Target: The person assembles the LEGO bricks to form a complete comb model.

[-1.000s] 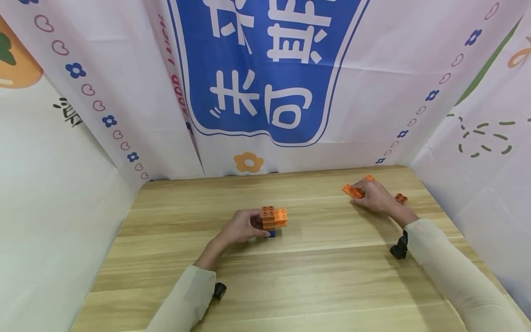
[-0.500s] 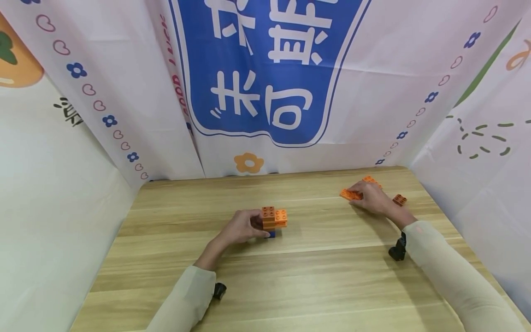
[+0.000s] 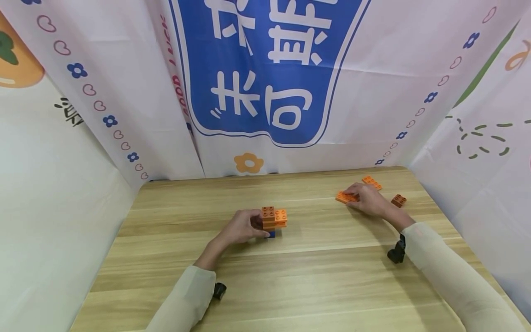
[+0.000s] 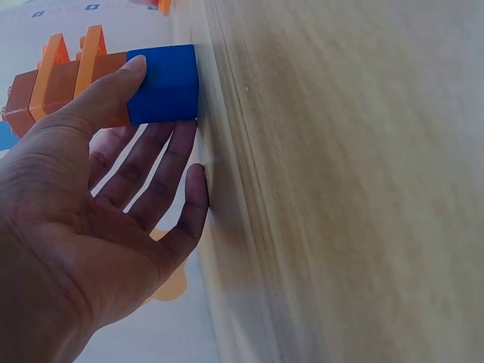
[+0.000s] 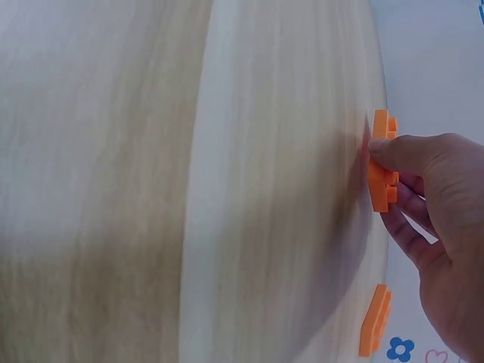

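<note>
Near the middle of the table, my left hand (image 3: 238,227) grips a small tower of building bricks (image 3: 268,213). At its base is a blue brick (image 4: 165,87), with my thumb across it and fingers behind. Above the blue one, brown bricks (image 4: 62,85) alternate with two thin orange plates (image 4: 89,62) that stick out to one side. Toward the back right, my right hand (image 3: 370,199) pinches a flat orange studded plate (image 5: 380,178) between thumb and fingers, close over the wood. The fingers cover part of its studs.
Behind the right hand lies another orange plate (image 3: 372,182). A loose brown brick (image 3: 399,200) sits to its right, close to the right forearm. Printed cloth walls (image 3: 365,124) enclose the wooden table (image 3: 307,286) at the back and both sides.
My right hand has drawn the orange plate a little left and toward me, away from the other plate, which now shows fully. The left hand and tower have stayed still.
</note>
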`<state>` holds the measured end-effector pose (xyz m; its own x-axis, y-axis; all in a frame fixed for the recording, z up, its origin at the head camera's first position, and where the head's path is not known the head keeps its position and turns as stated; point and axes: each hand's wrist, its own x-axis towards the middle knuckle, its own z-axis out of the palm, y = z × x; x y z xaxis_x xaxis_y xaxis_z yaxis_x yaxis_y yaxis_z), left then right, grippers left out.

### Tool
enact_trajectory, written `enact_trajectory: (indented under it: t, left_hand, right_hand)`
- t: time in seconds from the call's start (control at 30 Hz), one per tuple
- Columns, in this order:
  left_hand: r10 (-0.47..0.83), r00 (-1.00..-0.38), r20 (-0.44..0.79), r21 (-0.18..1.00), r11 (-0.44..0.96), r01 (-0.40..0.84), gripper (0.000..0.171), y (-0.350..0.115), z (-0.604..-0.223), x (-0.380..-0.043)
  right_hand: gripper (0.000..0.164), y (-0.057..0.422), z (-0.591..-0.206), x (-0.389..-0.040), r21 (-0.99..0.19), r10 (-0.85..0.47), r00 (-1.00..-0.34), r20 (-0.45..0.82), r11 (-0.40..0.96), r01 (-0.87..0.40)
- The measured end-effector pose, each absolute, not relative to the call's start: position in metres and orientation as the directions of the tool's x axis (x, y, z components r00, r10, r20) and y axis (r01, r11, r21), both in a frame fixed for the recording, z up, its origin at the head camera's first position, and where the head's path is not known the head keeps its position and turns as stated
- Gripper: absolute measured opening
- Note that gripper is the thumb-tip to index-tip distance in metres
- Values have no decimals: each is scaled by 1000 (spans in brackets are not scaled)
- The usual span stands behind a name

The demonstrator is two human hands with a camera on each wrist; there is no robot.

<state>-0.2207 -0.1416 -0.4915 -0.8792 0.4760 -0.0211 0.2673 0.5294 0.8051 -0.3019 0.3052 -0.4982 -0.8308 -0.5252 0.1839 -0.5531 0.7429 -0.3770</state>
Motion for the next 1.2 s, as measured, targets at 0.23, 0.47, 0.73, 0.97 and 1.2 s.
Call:
enact_trajectory:
  t: [0.23, 0.47, 0.73, 0.97, 1.2]
  left_hand:
    - [474, -880, -31, 795, 545, 265, 31, -141, -492, -220]
    - [470, -882, -21, 796, 542, 270, 35, -142, -493, -219]
    - [472, -882, -7, 809, 521, 272, 36, -145, -492, -218]
    - [477, -879, 7, 829, 488, 272, 35, -146, -490, -217]
    - [463, -886, 27, 843, 466, 270, 36, -145, -488, -217]
  right_hand:
    - [39, 291, -493, -296, -364, -560, -797, 226, 710, -602]
    - [38, 273, -484, -291, -363, -604, -755, 254, 664, -654]
    - [37, 252, -472, -287, -354, -654, -688, 313, 593, -724]
    - [39, 237, -461, -282, -355, -681, -647, 342, 544, -760]
    - [41, 222, -446, -276, -350, -705, -616, 352, 511, -785]
